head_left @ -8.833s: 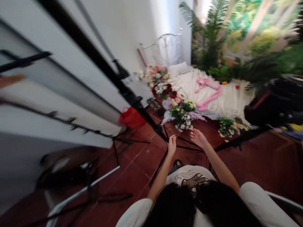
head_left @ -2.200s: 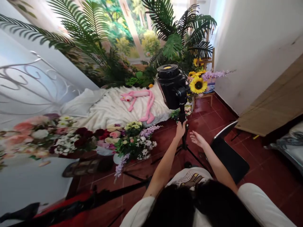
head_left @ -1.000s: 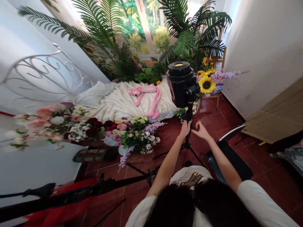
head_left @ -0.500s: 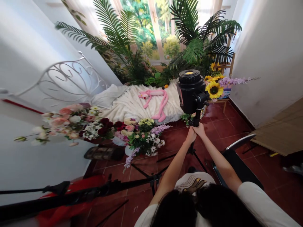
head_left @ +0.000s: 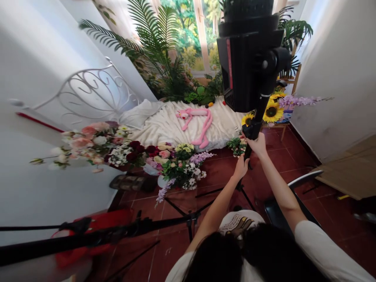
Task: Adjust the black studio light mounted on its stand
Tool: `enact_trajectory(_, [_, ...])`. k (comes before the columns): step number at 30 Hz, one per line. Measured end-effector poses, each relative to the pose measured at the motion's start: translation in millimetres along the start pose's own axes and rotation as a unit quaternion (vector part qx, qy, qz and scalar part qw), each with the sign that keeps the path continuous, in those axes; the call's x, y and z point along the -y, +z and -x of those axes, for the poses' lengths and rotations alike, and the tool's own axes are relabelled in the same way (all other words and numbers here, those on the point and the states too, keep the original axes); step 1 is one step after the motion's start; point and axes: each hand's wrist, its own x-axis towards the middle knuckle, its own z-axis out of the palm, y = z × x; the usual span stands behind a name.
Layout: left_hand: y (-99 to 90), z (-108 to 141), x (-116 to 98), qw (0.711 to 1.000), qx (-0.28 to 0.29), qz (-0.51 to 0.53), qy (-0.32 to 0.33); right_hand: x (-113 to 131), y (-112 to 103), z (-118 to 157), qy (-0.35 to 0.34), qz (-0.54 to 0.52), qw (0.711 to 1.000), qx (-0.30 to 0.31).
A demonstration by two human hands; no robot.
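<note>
A black studio light point(head_left: 249, 66) stands tall in front of me on a black light stand point(head_left: 258, 113). My right hand point(head_left: 259, 145) is closed around the stand at its dark collar, just under the light's mount. Lower down, my left hand point(head_left: 241, 167) wraps round the pole, its thumb against the shaft. Below my hands, the stand's legs point(head_left: 246, 197) spread over the floor. The light's top runs out of view at the upper edge.
A bed with a cream blanket point(head_left: 164, 121) and a pink plush toy point(head_left: 202, 121) lies ahead. Flowers point(head_left: 182, 164) line its front. Another black stand point(head_left: 117, 235) crosses the lower left. A black chair point(head_left: 279, 211) is on my right, with sunflowers point(head_left: 272, 112) beyond the light.
The light has risen and looks larger, with more pole showing beneath it. My hands, close together before, are now apart, the right one higher. The view has shifted slightly.
</note>
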Motion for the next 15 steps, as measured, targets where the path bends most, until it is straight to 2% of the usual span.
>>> enact_trajectory(5, [3.7, -3.0, 2.9, 1.000, -0.013, 0.013, -0.006, -8.6, 0.2, -1.0, 0.008, 0.011, 1.000, -0.025])
enact_trajectory(9, [5.7, -1.8, 5.0, 1.000, -0.018, 0.011, -0.016, -11.0, -11.8, 7.3, -0.007, 0.015, 1.000, 0.000])
enact_trajectory(12, [6.2, -1.5, 5.9, 1.000, -0.021, 0.009, -0.008, -20.9, -29.7, 31.3, -0.004, 0.012, 0.999, 0.050])
enact_trajectory(15, [6.2, -1.9, 6.0, 1.000, -0.019, 0.016, -0.004, -47.2, -46.3, 69.3, 0.046, 0.032, 0.994, 0.098])
